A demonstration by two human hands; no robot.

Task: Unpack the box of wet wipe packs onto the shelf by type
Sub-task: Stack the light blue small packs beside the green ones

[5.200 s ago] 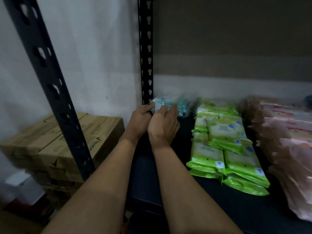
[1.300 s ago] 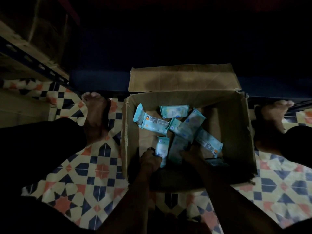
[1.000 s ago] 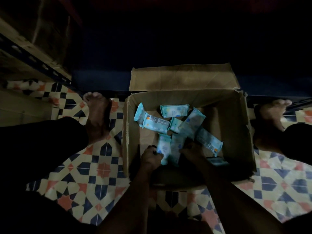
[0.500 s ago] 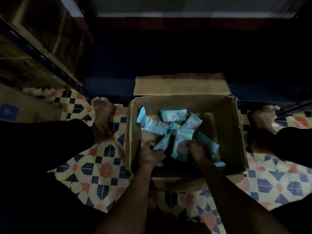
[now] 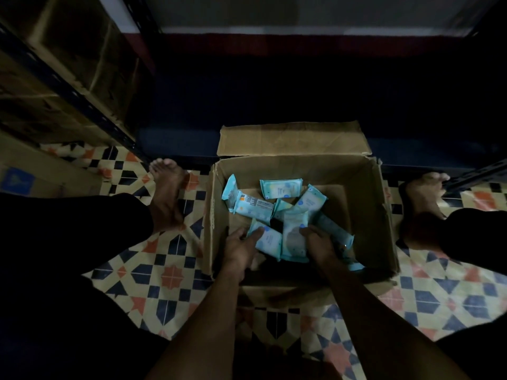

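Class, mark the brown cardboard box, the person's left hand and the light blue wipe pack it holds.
Brown cardboard box (image 5: pixel 365 215): head view, inner right wall.
Left hand (image 5: pixel 241 249): head view, back of the hand.
Light blue wipe pack (image 5: pixel 270 241): head view, its front face.

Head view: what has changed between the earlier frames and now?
Five seconds ago both hands set a blue pack on the shelf. Now they are down in the box: the left hand grips one blue pack, the right hand another, both raised off the pile. The loose packs at the back lie as before.
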